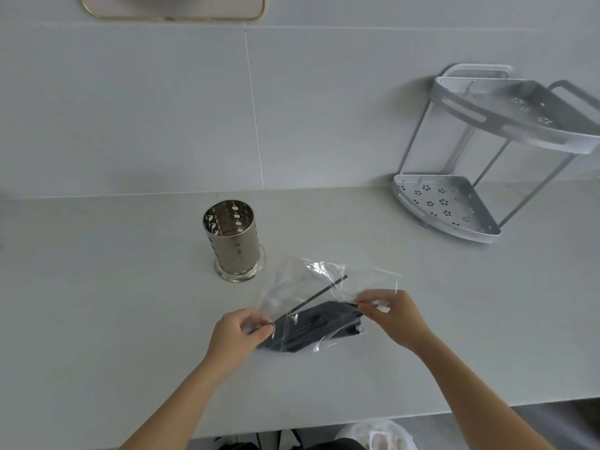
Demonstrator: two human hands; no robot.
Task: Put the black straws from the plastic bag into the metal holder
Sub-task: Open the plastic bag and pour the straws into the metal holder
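Observation:
A clear plastic bag (319, 289) lies on the grey counter in front of me with a bundle of black straws (319, 328) inside. One black straw (319, 295) sticks out of the bundle toward the upper right. My left hand (235, 336) pinches the bag's left end near that straw's lower tip. My right hand (394, 315) pinches the bag's right side above the bundle. The perforated metal holder (232, 237) stands upright on its round base behind and to the left of the bag, with no straws visible inside.
A grey two-tier corner rack (467, 203) stands at the back right against the tiled wall. The counter's front edge (373, 417) runs just below my forearms. A white plastic bag (386, 435) sits beneath that edge.

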